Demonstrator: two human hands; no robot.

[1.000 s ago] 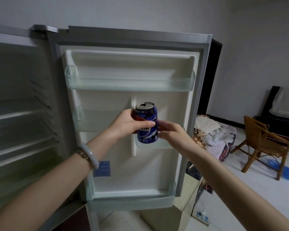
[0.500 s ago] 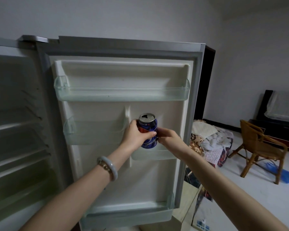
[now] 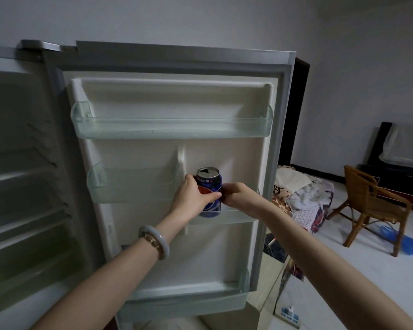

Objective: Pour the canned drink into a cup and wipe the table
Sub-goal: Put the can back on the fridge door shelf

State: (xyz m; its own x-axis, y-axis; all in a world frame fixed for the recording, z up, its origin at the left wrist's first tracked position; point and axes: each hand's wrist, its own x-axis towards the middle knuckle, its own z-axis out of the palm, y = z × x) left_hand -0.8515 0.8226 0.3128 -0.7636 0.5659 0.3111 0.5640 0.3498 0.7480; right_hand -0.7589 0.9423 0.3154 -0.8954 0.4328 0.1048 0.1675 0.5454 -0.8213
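At far left the open fridge compartment shows bare white wire shelves (image 3: 22, 177). Next to it stands the white fridge door (image 3: 224, 153), swung wide, with clear plastic bins. The left hand (image 3: 191, 198), a pale stone bangle (image 3: 155, 241) on its wrist, wraps thumb and fingers round the middle of the blue aluminium drink can (image 3: 209, 181). The can stands upright with its base down in the small clear door bin (image 3: 236, 216) on the right of the door's middle row. The right hand (image 3: 239, 196) curls against the can's right side, so both hands grasp it.

A dark opening shows in the lid, so the can is probably already open and will spill if tipped. Its thin wall should dent under a hard squeeze, and cold metal may be slick. A firm, gentle hold round the mid-body, as here, suits it best, and the top should stay level. How full it is cannot be told. Far right stands a woven cane armchair (image 3: 372, 206).
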